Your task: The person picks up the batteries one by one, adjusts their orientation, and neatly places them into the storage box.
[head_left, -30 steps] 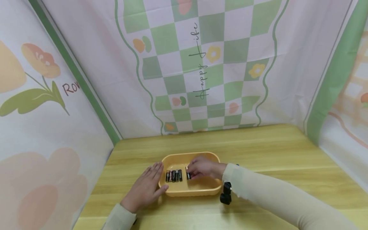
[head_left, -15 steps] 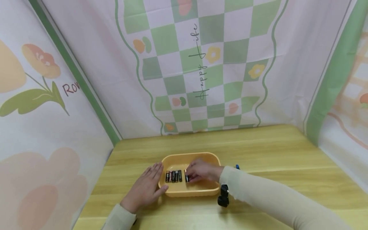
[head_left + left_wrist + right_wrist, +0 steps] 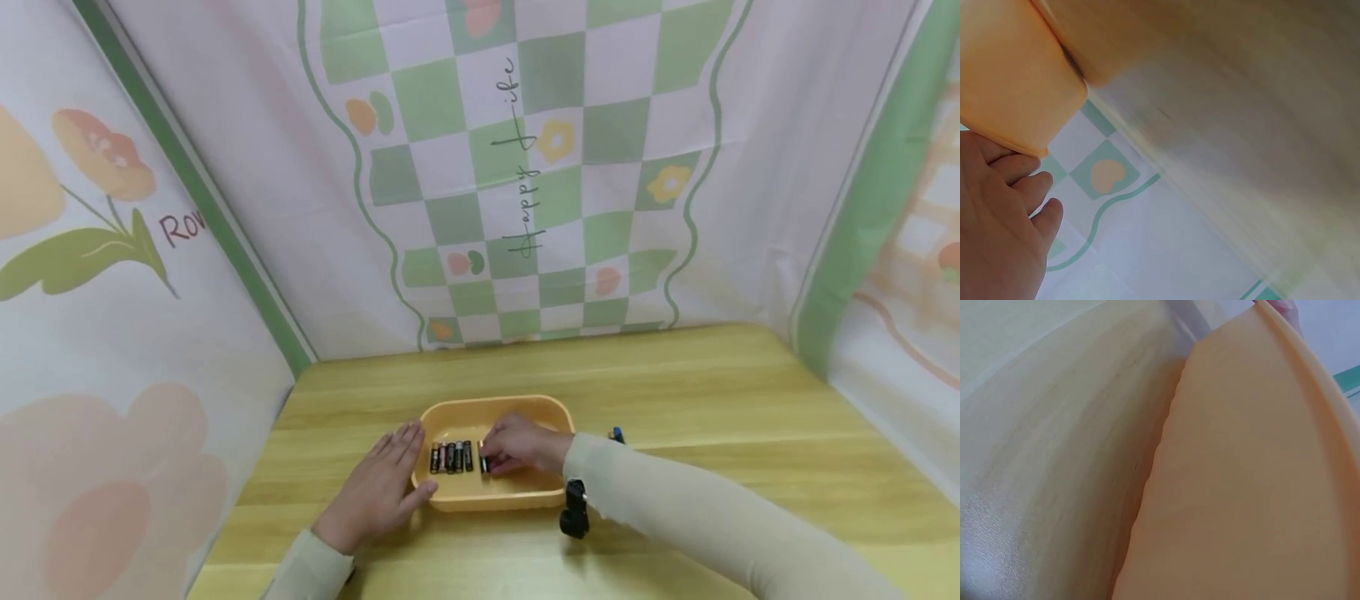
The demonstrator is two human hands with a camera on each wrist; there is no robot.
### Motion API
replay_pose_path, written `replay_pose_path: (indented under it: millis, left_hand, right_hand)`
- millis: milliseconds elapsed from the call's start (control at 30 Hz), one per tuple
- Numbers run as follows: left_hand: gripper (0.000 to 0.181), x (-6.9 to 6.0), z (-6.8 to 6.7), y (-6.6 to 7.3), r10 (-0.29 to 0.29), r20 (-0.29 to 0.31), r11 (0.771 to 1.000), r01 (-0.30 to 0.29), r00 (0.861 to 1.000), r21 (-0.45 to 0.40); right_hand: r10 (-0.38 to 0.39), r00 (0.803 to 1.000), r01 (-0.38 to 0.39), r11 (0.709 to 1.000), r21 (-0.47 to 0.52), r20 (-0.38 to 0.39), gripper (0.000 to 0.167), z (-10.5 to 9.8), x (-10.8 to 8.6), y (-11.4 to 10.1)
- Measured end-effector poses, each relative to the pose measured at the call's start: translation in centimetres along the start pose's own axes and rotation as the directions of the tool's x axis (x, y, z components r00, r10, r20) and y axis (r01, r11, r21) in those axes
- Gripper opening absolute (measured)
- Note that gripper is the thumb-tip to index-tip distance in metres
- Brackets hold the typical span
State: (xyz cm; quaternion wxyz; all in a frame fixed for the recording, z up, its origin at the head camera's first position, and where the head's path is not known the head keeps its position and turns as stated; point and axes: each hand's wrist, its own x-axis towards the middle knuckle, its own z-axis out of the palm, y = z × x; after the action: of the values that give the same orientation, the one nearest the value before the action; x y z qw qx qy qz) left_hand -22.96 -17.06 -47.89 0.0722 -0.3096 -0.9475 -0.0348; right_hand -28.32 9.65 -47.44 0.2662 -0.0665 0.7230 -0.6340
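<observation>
A yellow-orange tray (image 3: 495,503) lies on the wooden table. Inside its left half, several batteries (image 3: 452,457) stand side by side in a row. My right hand (image 3: 527,442) reaches into the tray and pinches another battery (image 3: 483,458), just right of that row and apart from it; the fingers partly cover it. My left hand (image 3: 373,493) rests with extended fingers against the tray's left rim. The left wrist view has this hand (image 3: 1000,219) touching the tray wall (image 3: 1016,69). In the right wrist view the tray's outer side (image 3: 1247,481) hides the right hand's work.
A small blue object (image 3: 617,434) lies on the table right of the tray, partly behind the right sleeve (image 3: 660,483). A black device (image 3: 574,510) hangs at the right wrist. Patterned cloth (image 3: 510,208) stands behind the wooden table (image 3: 390,379).
My right hand has shifted slightly left with the battery, bringing it closer to the row. More of the blue object now shows. The left hand stays at the tray rim.
</observation>
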Motion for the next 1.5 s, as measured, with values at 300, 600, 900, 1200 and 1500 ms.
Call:
replay_pose_path:
  millis: [300, 600, 900, 1200, 1500]
  left_hand:
    - [0.077, 0.0, -0.2, 0.0, 0.016, -0.031, 1.0, -0.016, 0.999, -0.006]
    - [0.076, 0.0, -0.3, 0.1, 0.018, -0.035, 1.0, -0.019, 0.999, -0.01]
    - [0.077, -0.1, -0.2, 0.1, 0.016, -0.027, 1.0, -0.017, 1.0, -0.024]
    - [0.078, 0.1, 0.0, 0.0, 0.008, -0.014, 1.0, -0.009, 1.0, -0.018]
    - [0.078, 0.0, 0.0, 0.0, 0.013, -0.016, 1.0, -0.013, 1.0, -0.022]
  right_hand:
    - [0.018, 0.999, -0.018, 1.0, -0.004, -0.029, 0.01, 0.2, -0.3, -0.8]
    - [-0.024, 0.999, 0.024, 1.0, 0.008, 0.042, 0.018, 0.7, -0.4, -2.4]
    - [0.055, 0.996, -0.057, 0.998, -0.037, -0.068, 0.012, 0.9, 1.6, -0.4]
    - [0.082, 0.99, -0.086, 0.996, -0.032, -0.112, 0.007, 1.1, 1.7, -0.8]
    - [0.087, 0.99, -0.096, 0.992, -0.082, -0.115, 0.009, 1.0, 1.8, -0.7]
